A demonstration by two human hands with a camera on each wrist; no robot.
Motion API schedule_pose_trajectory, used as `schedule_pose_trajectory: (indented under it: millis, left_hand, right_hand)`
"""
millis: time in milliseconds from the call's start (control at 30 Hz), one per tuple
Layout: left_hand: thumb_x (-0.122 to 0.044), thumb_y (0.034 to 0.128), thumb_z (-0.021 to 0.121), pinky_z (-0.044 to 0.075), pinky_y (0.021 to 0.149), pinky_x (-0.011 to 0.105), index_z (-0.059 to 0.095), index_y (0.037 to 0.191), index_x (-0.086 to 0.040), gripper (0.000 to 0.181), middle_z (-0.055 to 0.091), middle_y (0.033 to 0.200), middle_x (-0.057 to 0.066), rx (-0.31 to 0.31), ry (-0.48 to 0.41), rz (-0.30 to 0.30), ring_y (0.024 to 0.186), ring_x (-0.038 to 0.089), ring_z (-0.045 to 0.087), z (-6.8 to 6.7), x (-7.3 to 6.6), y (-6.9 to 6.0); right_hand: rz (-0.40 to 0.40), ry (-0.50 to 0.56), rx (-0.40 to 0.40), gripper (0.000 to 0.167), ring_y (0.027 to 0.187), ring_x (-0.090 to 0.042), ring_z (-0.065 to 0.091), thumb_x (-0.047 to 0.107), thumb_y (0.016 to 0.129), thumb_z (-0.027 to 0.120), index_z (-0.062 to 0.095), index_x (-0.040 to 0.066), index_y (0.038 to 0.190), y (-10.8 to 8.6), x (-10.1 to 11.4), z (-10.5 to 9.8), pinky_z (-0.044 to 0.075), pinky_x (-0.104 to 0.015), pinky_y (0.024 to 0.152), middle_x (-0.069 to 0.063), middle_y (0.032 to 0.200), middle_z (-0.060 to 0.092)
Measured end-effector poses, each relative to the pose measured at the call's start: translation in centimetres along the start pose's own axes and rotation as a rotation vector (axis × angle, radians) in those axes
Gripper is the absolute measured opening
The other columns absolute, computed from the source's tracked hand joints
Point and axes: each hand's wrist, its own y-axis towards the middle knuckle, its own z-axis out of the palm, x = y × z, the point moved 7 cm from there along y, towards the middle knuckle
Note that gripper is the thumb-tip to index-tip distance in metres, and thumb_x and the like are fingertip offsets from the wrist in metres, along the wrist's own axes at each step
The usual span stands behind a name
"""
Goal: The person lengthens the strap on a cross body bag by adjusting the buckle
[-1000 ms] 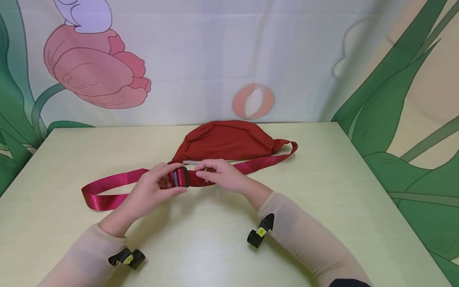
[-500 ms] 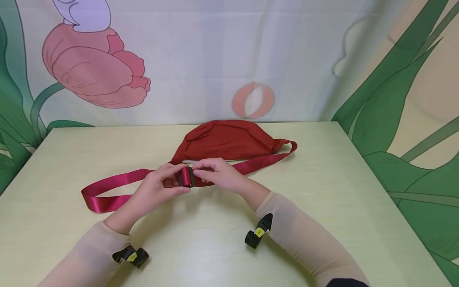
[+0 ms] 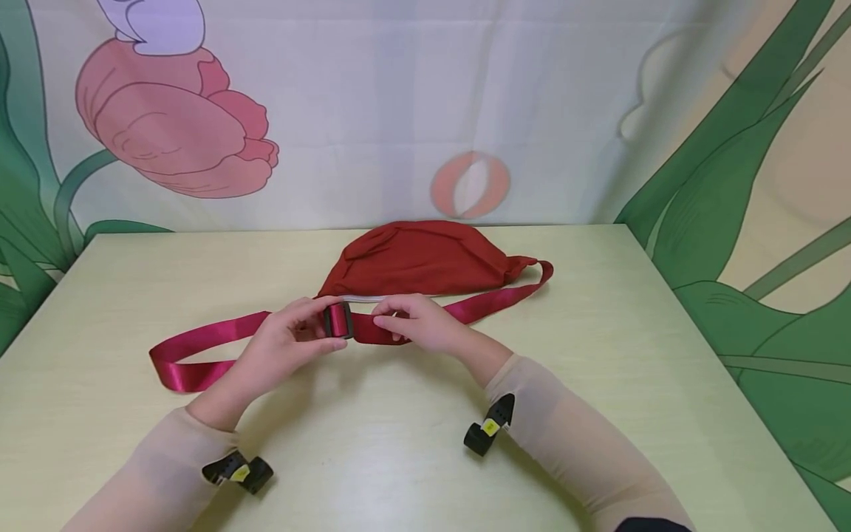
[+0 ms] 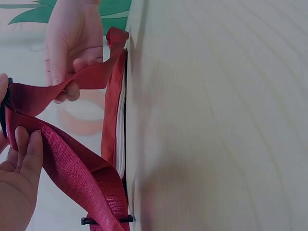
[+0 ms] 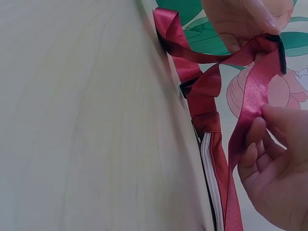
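Observation:
A dark red waist bag (image 3: 419, 258) lies on the table, its pale zipper (image 5: 212, 180) along the near edge. From it runs a shiny crimson strap (image 3: 193, 375), looped at the left and raised in front of the bag. My left hand (image 3: 279, 347) holds a black slide buckle (image 3: 337, 320) between thumb and fingertips, strap threaded through it. Just right of the buckle, my right hand (image 3: 425, 325) pinches the strap between thumb and fingers, with a short flat stretch between both hands. Another black buckle (image 5: 186, 87) sits lower on the strap near the bag's end.
The pale wooden table (image 3: 372, 458) extends around the bag. Behind it hangs a printed curtain (image 3: 545, 111) with a pink flower and green leaves. A small black camera (image 3: 239, 473) is strapped to the left sleeve, and another camera (image 3: 488, 426) to the right one.
My left hand and the buckle moved right against the right fingers, then back left. My right hand has shifted slightly right, so more strap shows between them. The bag stays put.

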Motion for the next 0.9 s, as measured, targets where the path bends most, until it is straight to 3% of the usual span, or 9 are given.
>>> schedule_pose_trajectory:
  millis: [200,400,633,900]
  left_hand:
    - [-0.014,0.0789,0.075,0.049,0.068,0.025,0.057,0.127,-0.011,0.051,0.057,0.096,0.009,0.018,-0.064,-0.040,0.081,0.024,0.055,0.2,0.1,0.0]
    - [-0.016,0.0806,0.074,0.050,0.071,0.025,0.056,0.129,-0.013,0.052,0.058,0.103,0.009,0.014,-0.089,-0.059,0.085,0.025,0.057,0.0,0.3,0.0]
    - [-0.015,0.0795,0.075,0.049,0.065,0.026,0.059,0.123,-0.010,0.047,0.058,0.095,0.008,0.041,-0.090,-0.031,0.080,0.024,0.054,0.7,0.6,0.2]
    - [-0.016,0.0796,0.075,0.047,0.064,0.025,0.062,0.116,-0.009,0.039,0.057,0.089,0.008,0.061,-0.099,-0.042,0.079,0.024,0.054,1.1,0.8,0.5]
  right_hand:
    - [-0.021,0.117,0.020,0.015,0.070,-0.014,0.051,0.016,0.094,0.056,0.063,0.008,0.104,0.0,0.1,0.2,0.045,-0.024,0.063,-0.004,0.074,0.054]
    - [-0.006,0.223,-0.009,0.015,0.069,-0.015,0.049,0.015,0.094,0.057,0.063,0.008,0.106,-0.1,0.0,-0.2,0.043,-0.024,0.063,-0.005,0.072,0.051]
    - [-0.022,0.238,0.010,0.016,0.069,-0.013,0.049,0.015,0.094,0.056,0.062,0.006,0.106,0.1,0.7,0.3,0.043,-0.024,0.063,-0.004,0.072,0.051]
    - [0.015,0.263,-0.012,0.020,0.069,-0.013,0.051,0.015,0.094,0.057,0.064,0.004,0.109,0.2,1.0,0.6,0.045,-0.023,0.065,-0.004,0.075,0.054]
